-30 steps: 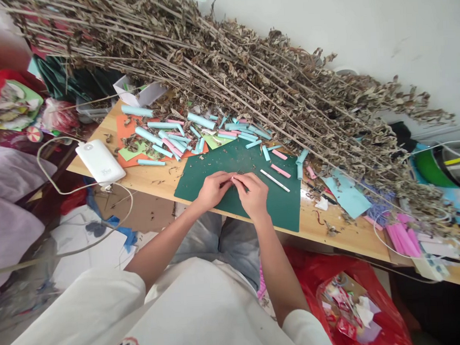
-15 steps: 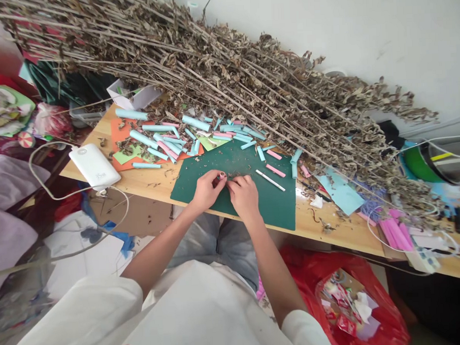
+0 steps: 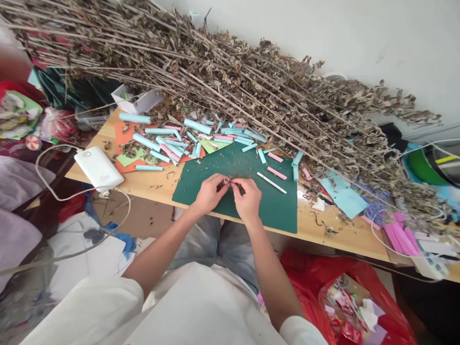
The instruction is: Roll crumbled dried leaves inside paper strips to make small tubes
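Note:
My left hand (image 3: 209, 195) is closed around a small pink paper tube (image 3: 226, 180), whose open end faces up with something dark inside. Close beside it, my right hand (image 3: 248, 198) is pinched, its fingertips at the tube's end; what they hold is too small to make out. Both hands are over the green cutting mat (image 3: 273, 211), near its front edge. Crumbs of dried leaf lie on the mat. To the right of my hands rest a thin white stick (image 3: 271, 183) and a short pink paper roll (image 3: 277, 173).
Several blue paper rolls (image 3: 147, 142) lie at the back left on orange and green sheets. A heap of dried leafy stalks (image 3: 226, 76) spans the back of the table. A white power bank (image 3: 98, 168) with a cable sits left; a red bag (image 3: 306, 276) of rubbish stands below right.
Both hands have shifted slightly to the right, and the right fingertips have come up to the pink tube's end. The whole view has shifted a little too.

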Available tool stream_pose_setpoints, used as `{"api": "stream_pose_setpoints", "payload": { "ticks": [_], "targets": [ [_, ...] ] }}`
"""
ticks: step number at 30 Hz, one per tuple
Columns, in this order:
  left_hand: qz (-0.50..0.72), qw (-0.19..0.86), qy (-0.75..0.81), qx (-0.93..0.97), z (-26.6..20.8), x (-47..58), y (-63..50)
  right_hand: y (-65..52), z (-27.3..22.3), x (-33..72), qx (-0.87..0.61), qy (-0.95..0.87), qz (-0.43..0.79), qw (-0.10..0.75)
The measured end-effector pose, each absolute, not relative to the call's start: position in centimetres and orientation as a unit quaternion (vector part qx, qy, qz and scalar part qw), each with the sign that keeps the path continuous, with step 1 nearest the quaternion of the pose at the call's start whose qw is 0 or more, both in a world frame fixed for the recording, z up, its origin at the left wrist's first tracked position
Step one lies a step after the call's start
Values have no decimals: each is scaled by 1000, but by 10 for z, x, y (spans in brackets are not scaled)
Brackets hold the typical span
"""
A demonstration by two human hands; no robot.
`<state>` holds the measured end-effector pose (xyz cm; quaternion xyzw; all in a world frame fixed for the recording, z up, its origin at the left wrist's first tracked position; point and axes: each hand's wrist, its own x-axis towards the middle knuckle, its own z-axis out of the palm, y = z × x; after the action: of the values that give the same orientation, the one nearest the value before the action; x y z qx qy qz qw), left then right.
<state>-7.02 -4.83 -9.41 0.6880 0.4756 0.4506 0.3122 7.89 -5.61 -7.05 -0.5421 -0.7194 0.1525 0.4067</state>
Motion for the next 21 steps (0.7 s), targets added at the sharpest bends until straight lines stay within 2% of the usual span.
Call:
{"api": "stream_pose_setpoints", "payload": {
  "ticks": [5,12,17,21],
  "targets": [
    [442,322,479,687,-93,-70,-49,-60,-72,81,-531,-718,187,410],
    [432,329,483,686,-92,-70,-49,-56,-75,86,-568,-681,156,436],
    [442,333,478,682,-99,-69,-47,-55,-57,91,-604,-640,152,450],
    [440,329,471,690,-101,-69,-46,-58,-39,86,-575,-673,160,437]
  ]
}}
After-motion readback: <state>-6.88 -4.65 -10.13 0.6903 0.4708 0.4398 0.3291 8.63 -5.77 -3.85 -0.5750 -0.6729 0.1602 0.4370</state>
